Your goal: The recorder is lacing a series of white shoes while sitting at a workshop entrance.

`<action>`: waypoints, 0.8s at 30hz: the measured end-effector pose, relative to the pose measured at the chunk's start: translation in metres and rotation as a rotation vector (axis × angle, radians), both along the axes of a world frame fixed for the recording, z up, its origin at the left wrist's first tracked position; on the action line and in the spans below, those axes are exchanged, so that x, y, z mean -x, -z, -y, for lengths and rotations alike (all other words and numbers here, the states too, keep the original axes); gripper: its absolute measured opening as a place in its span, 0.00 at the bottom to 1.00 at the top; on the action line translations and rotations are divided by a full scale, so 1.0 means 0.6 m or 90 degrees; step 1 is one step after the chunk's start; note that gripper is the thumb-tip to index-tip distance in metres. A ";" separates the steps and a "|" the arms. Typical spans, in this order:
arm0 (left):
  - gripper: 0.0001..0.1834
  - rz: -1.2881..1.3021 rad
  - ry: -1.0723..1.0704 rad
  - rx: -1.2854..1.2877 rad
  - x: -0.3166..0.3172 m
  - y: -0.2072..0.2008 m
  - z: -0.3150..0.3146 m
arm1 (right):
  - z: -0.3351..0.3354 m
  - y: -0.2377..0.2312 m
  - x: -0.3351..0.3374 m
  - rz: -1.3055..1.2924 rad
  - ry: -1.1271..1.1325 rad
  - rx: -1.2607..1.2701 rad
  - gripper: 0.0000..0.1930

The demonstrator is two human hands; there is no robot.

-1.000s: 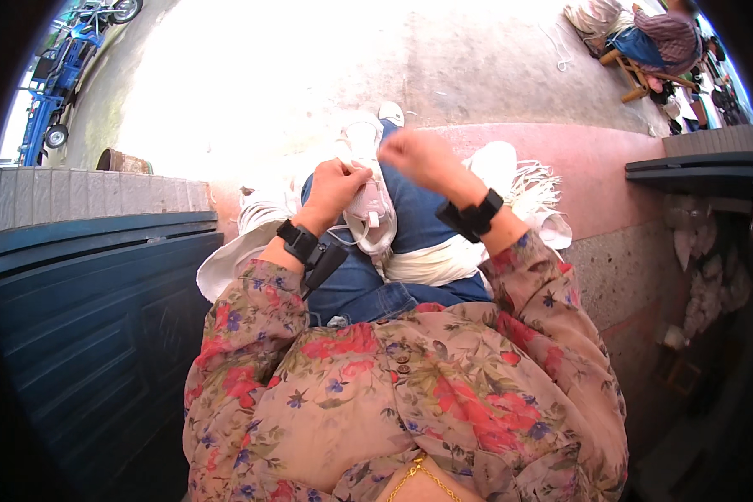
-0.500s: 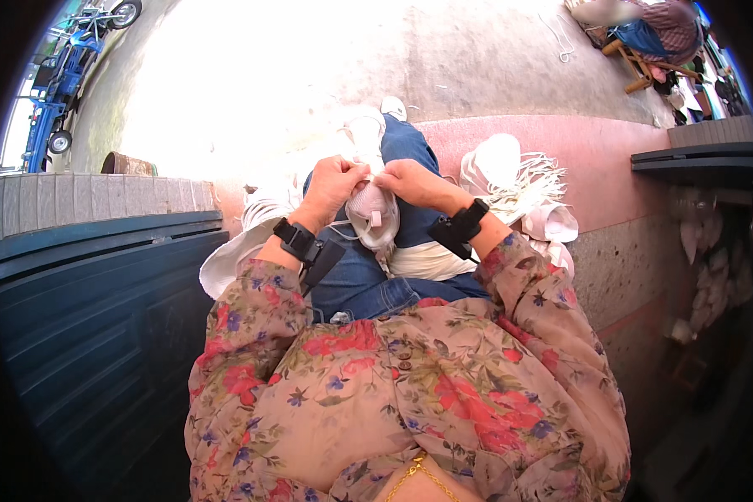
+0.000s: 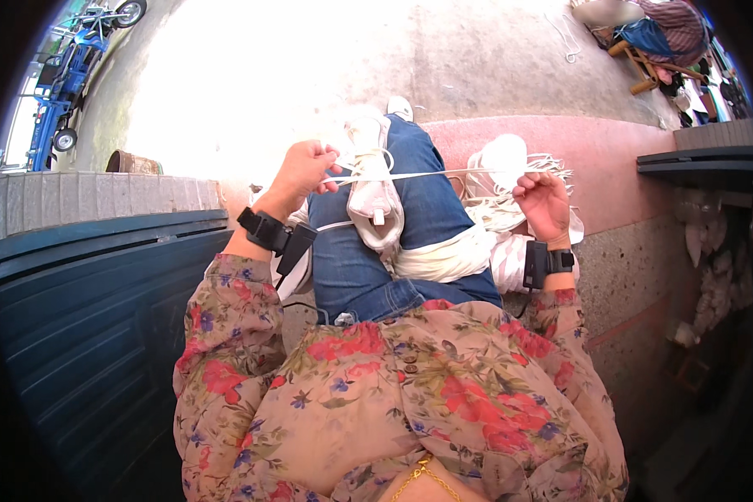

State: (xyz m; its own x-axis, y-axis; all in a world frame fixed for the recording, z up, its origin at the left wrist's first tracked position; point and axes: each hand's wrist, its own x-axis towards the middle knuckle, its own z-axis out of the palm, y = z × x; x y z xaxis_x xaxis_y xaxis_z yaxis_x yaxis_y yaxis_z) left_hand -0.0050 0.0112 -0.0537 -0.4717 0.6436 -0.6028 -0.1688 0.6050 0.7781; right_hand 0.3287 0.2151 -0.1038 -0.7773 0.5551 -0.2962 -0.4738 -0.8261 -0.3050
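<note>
A white sneaker [image 3: 375, 205] rests on my lap between my thighs, its heel tab toward me. A flat white shoelace [image 3: 431, 174] runs nearly straight across it from side to side. My left hand [image 3: 305, 171] pinches the lace left of the shoe. Out past my right thigh, my right hand [image 3: 544, 202] has curled fingers at the lace's other end. A hank of cream laces [image 3: 448, 255] lies over my right thigh. The far part of the shoe is washed out by glare.
A pile of loose white laces [image 3: 485, 209] and other pale shoes lie to my right. Dark blue panelling [image 3: 109, 293] stands on my left. Farther off are a basket [image 3: 132, 163], a blue cart [image 3: 54, 100] and a person on a wooden stool [image 3: 636, 75].
My hands, close together above the shoe before, have spread apart, the right hand moving far to the right. The lace is now drawn out between them.
</note>
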 end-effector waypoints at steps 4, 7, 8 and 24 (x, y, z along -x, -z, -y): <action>0.10 -0.029 0.030 -0.027 -0.011 0.006 -0.018 | -0.002 0.010 -0.024 -0.033 0.077 0.002 0.08; 0.10 -0.145 -0.030 -0.105 0.002 0.004 -0.011 | -0.027 0.016 -0.063 -0.060 0.182 0.017 0.06; 0.10 -0.122 -0.084 -0.134 0.015 -0.005 -0.006 | -0.040 0.018 -0.082 -0.088 0.237 0.011 0.05; 0.14 -0.056 -0.454 -0.370 0.261 -0.184 0.294 | -0.091 0.098 -0.196 0.001 0.355 0.067 0.06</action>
State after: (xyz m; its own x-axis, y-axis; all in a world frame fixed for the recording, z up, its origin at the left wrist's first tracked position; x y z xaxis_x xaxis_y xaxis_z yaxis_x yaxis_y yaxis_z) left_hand -0.1616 -0.1652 0.0566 -0.9016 0.3733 -0.2185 -0.2768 -0.1097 0.9547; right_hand 0.4463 0.2694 -0.1626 -0.3749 0.8488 -0.3728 -0.8463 -0.4775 -0.2360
